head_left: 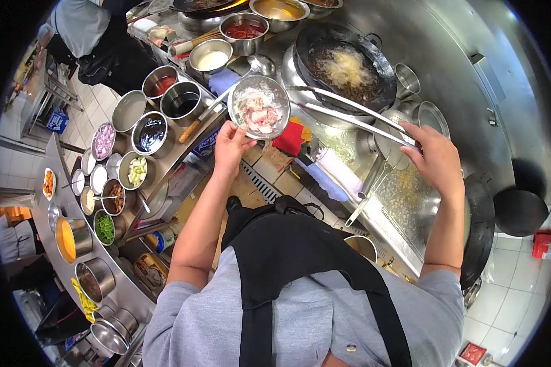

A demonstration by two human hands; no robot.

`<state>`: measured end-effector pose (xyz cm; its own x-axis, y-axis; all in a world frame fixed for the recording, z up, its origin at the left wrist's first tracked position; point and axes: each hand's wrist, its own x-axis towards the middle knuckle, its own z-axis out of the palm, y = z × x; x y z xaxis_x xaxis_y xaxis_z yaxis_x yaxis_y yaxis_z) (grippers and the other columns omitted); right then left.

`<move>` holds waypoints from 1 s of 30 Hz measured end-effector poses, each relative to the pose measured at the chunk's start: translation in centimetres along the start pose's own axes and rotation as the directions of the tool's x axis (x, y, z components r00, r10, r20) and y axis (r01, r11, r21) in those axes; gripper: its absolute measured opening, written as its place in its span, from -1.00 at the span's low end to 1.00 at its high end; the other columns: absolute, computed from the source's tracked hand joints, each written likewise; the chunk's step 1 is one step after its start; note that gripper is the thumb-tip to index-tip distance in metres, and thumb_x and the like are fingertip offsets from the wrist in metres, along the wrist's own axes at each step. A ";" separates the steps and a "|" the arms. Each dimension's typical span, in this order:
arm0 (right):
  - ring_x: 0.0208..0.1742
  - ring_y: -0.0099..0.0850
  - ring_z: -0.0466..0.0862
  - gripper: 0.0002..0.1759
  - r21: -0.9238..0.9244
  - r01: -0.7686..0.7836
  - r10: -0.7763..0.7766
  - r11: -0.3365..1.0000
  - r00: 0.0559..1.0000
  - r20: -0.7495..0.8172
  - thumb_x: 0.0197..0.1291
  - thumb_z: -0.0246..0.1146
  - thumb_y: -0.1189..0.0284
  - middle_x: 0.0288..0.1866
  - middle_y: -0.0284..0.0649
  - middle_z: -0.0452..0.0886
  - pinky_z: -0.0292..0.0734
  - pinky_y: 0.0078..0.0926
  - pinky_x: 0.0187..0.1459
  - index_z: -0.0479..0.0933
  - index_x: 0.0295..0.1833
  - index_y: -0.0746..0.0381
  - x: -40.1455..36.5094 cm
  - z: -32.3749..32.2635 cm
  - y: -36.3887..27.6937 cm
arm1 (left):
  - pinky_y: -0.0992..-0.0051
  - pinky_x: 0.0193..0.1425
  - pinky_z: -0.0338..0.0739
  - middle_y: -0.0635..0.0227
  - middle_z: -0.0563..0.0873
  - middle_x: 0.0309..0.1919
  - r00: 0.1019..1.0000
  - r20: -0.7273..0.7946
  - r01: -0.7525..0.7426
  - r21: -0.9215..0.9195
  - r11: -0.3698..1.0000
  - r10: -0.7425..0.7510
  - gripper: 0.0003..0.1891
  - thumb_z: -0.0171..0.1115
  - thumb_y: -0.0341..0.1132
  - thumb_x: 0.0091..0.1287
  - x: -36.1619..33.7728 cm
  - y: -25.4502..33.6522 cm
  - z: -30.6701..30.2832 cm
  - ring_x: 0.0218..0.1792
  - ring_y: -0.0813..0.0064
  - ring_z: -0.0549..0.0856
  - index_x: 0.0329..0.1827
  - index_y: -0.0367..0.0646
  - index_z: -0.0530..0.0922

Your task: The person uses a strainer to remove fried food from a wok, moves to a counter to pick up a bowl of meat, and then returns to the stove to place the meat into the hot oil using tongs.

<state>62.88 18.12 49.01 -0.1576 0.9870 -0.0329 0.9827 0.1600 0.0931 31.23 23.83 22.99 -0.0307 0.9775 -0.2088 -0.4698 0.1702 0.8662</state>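
A metal bowl (283, 126) is gripped at its near rim by my left hand (231, 145). Pale, flour-coated pieces of raw meat (258, 110) lie inside it. My right hand (433, 153) is closed around the rear of long metal tongs (355, 110). Their two arms stand apart, the tips pointing left toward the bowl, and nothing shows between them. Beyond the tongs sits a black wok (382, 79) on the range, with frothing pale food (348, 66) in dark oil.
To the left, a steel counter (61, 177) carries several pots of sauces and chopped ingredients, including red onion (103, 140) and green herbs (104, 228). A ladle (260, 65) lies past the bowl. Another wok (479, 226) stands at my right. A person (86, 37) is at the upper left.
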 end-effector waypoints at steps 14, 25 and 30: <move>-0.39 -0.28 0.57 -0.62 -0.166 0.178 -0.196 0.970 0.975 -0.102 -0.03 0.25 0.30 -0.41 -0.30 0.49 0.44 -0.33 -0.41 0.50 -0.01 0.00 1.1 -2.8 -1.9 | 0.56 -0.27 0.58 0.37 0.59 -0.33 0.997 0.036 0.068 0.041 0.997 -0.070 -0.89 0.03 -0.34 0.34 -0.4 -0.3 1.0 -0.37 0.59 0.61 -0.35 -0.13 0.36; -0.44 -0.25 0.51 -0.60 0.047 0.031 -0.025 0.998 0.992 -0.120 -0.02 0.25 0.30 -0.48 -0.25 0.45 0.38 -0.33 -0.38 0.50 0.03 -0.03 1.3 -3.0 -0.5 | 0.48 -0.28 0.60 0.34 0.59 -0.32 0.989 0.114 0.124 -0.259 0.958 -0.097 -0.94 0.03 -0.37 0.32 1.7 0.8 3.4 -0.37 0.48 0.64 -0.29 -0.12 0.37; -0.46 -0.24 0.48 -0.60 0.087 0.031 -0.021 0.996 0.993 -0.112 -0.03 0.26 0.32 -0.50 -0.21 0.43 0.35 -0.35 -0.38 0.51 0.02 0.00 1.0 -3.1 -0.1 | 0.48 -0.27 0.61 0.34 0.60 -0.32 0.985 0.140 0.136 -0.266 0.954 -0.101 -0.92 0.05 -0.36 0.31 2.1 1.2 3.3 -0.38 0.49 0.64 -0.32 -0.12 0.37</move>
<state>62.32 19.10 52.01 -0.1882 0.9791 0.0771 0.9821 0.1884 0.0046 33.47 26.48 25.10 0.1407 0.9630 -0.2298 -0.6871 0.2621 0.6776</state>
